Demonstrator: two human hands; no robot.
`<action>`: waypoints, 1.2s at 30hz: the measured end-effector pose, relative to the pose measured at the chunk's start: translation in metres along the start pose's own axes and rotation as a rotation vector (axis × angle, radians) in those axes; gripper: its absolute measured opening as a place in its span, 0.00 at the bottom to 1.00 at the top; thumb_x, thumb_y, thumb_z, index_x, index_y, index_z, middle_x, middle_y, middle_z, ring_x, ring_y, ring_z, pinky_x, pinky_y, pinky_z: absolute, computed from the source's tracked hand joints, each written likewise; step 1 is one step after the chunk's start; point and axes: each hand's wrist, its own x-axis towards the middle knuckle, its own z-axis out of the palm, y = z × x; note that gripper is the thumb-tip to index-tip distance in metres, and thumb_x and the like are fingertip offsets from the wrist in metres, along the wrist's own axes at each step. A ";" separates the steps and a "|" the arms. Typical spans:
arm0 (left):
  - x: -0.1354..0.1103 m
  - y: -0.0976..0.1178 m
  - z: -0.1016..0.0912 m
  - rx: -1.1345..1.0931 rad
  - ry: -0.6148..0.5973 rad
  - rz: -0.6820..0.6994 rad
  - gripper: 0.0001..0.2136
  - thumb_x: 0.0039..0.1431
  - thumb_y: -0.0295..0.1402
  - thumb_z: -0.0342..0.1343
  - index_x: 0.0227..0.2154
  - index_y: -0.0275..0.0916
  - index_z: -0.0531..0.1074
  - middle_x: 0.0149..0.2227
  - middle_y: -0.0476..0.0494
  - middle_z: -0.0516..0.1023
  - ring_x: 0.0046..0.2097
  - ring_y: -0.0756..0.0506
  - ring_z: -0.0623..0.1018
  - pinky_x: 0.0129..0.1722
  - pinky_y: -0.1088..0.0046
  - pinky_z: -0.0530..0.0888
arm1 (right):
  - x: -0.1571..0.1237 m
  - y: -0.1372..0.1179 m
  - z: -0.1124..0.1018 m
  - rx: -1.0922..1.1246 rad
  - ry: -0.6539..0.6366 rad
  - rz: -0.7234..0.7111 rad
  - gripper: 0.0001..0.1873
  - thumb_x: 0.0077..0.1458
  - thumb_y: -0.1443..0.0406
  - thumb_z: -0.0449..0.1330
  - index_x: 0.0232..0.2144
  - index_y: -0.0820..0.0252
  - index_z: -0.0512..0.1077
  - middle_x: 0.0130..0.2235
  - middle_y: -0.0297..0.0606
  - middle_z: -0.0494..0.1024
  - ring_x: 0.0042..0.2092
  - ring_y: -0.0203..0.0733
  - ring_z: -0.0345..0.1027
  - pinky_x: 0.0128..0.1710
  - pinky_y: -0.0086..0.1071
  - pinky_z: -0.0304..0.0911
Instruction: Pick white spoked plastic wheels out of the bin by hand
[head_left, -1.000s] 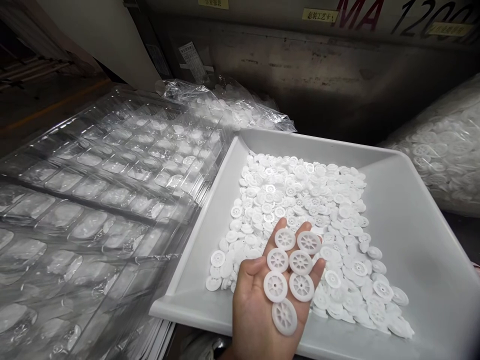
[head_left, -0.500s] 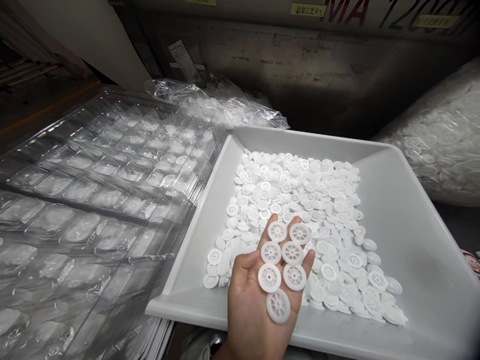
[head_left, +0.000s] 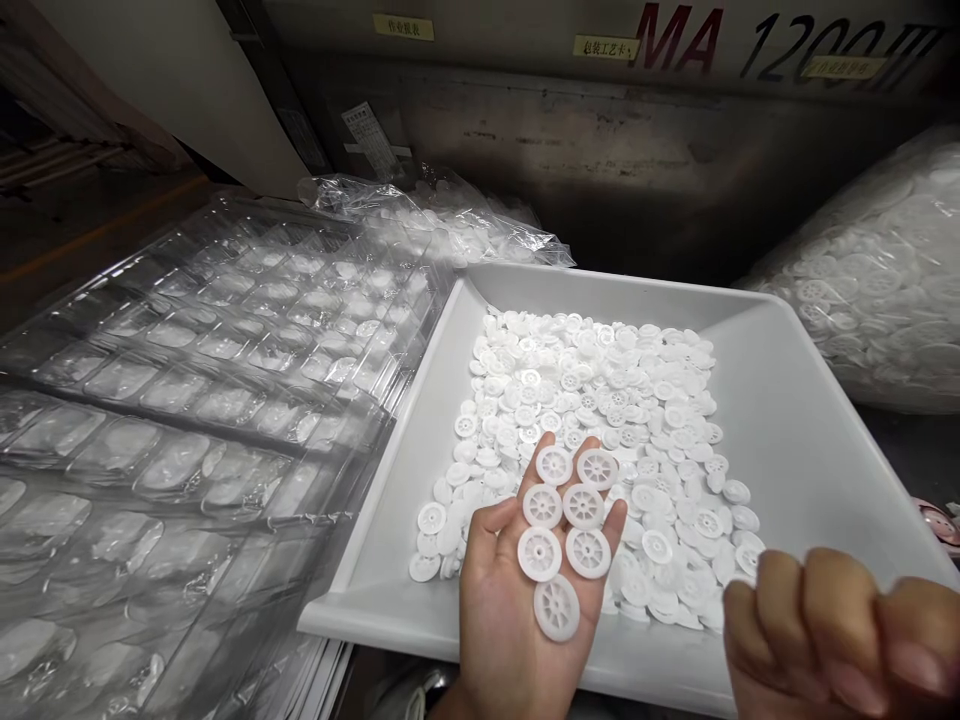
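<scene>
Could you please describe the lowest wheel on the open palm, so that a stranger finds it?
Find the grey tray, then the open left hand over it. Of its seven white wheels, six lie in pairs; only the lowest wheel has no partner beside it.

From where I stood, the person's left hand (head_left: 513, 602) was palm up, fingers slightly spread and pointing away from the body, thumb out to the side. The right hand (head_left: 836, 630), well apart, had its fingers curled inward.

Glare flecks the clear trays (head_left: 176, 385), the machine (head_left: 555, 150) behind is dim, and the right hand's fingers (head_left: 836, 615) blur.
</scene>
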 end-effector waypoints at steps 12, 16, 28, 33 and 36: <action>0.001 -0.001 -0.003 -0.033 0.028 0.026 0.29 0.54 0.29 0.45 0.60 0.39 0.48 0.55 0.32 0.68 0.57 0.36 0.66 0.53 0.54 0.66 | 0.004 -0.001 0.026 0.339 0.175 0.267 0.12 0.56 0.63 0.50 0.41 0.55 0.69 0.34 0.38 0.71 0.37 0.42 0.66 0.34 0.34 0.64; -0.001 -0.001 -0.003 0.007 0.052 0.044 0.29 0.54 0.31 0.46 0.60 0.36 0.49 0.54 0.28 0.69 0.57 0.33 0.65 0.50 0.52 0.69 | 0.003 0.001 0.032 0.478 0.210 0.375 0.18 0.57 0.65 0.48 0.50 0.51 0.65 0.53 0.36 0.66 0.55 0.42 0.58 0.47 0.32 0.60; 0.002 0.001 -0.002 0.004 0.091 0.045 0.30 0.53 0.30 0.47 0.60 0.34 0.48 0.54 0.27 0.69 0.56 0.32 0.66 0.49 0.49 0.69 | 0.009 -0.006 0.042 0.603 0.318 0.522 0.21 0.56 0.60 0.47 0.52 0.46 0.63 0.59 0.32 0.62 0.62 0.46 0.47 0.61 0.50 0.39; 0.002 0.002 -0.001 0.026 0.099 0.043 0.30 0.54 0.31 0.46 0.60 0.33 0.47 0.54 0.26 0.68 0.56 0.33 0.67 0.51 0.48 0.66 | 0.010 -0.006 0.046 0.644 0.316 0.525 0.21 0.55 0.60 0.49 0.52 0.47 0.63 0.58 0.33 0.63 0.62 0.45 0.47 0.62 0.47 0.37; -0.001 -0.002 0.000 0.080 0.076 0.063 0.27 0.56 0.33 0.45 0.59 0.35 0.52 0.53 0.32 0.70 0.56 0.37 0.67 0.55 0.53 0.62 | 0.015 -0.008 0.051 0.669 0.347 0.537 0.21 0.56 0.59 0.47 0.53 0.47 0.63 0.59 0.31 0.62 0.63 0.43 0.46 0.62 0.46 0.35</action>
